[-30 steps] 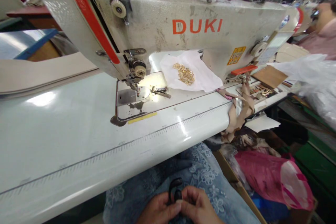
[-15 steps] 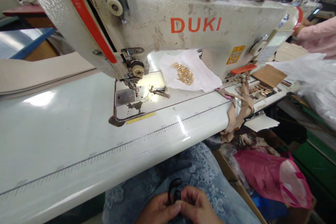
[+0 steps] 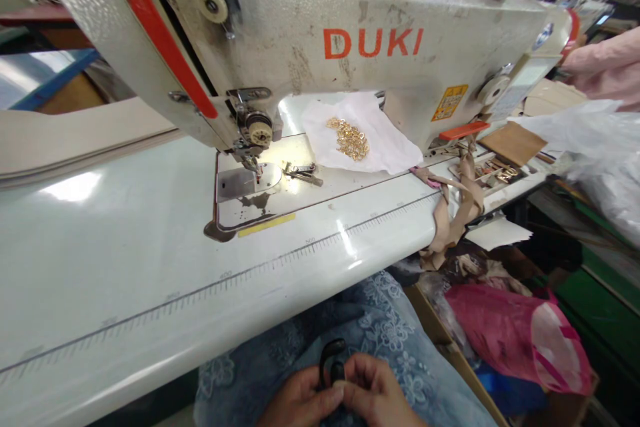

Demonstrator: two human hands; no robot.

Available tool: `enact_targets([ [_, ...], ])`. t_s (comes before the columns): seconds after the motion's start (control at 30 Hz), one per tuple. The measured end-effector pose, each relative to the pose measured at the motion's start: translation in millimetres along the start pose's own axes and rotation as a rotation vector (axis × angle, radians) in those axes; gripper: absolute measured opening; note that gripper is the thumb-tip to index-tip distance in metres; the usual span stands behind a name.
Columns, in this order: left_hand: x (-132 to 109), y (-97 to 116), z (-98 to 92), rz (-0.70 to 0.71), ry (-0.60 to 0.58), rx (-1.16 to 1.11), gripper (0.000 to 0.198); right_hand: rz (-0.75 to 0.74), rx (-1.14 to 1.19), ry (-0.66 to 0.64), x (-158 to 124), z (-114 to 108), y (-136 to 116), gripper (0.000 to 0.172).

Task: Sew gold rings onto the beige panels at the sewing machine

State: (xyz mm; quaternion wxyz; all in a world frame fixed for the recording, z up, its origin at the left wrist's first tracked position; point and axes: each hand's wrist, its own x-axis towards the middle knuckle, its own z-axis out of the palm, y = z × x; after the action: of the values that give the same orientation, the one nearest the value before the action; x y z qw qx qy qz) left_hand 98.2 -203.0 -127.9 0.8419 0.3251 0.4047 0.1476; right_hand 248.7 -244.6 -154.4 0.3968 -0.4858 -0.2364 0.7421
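Low in the head view, my left hand (image 3: 305,397) and my right hand (image 3: 375,390) meet over my lap. Between their pinched fingers is a black hooked object (image 3: 331,351), smooth and curved like an ear hook; its lower part is hidden by the fingers, and I cannot tell its exact kind. Both hands are closed on it. Under them lies blue floral cloth (image 3: 390,327) over my lap. Beyond the table edge stands a sewing machine (image 3: 300,33), its needle area away from both hands.
Gold metal rings (image 3: 353,140) lie on a white sheet (image 3: 385,147) under the machine arm. Small metal tools (image 3: 305,175) rest beside the needle plate. Beige panels (image 3: 75,137) are stacked at left. A box with a pink bag (image 3: 500,327) stands at right. Another person's pink sleeve (image 3: 607,60) shows.
My hands keep nearly the same pose around the black hooked object. The view has shifted slightly, and the machine's left end sits a little farther left. A person's arm appears in the upper right background.
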Motion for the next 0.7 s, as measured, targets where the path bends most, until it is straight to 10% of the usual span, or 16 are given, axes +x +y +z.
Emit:
enact_targets([
  [0.27,-5,-6,-15.3,-0.086,0.270,0.097,0.053,0.015,-0.067,-0.026,0,1,-9,0.045],
  [0.7,-8,-7,-13.3,-0.038,0.207,0.045,0.047,0.024,-0.057,-0.095,-2,7,-18,0.043],
])
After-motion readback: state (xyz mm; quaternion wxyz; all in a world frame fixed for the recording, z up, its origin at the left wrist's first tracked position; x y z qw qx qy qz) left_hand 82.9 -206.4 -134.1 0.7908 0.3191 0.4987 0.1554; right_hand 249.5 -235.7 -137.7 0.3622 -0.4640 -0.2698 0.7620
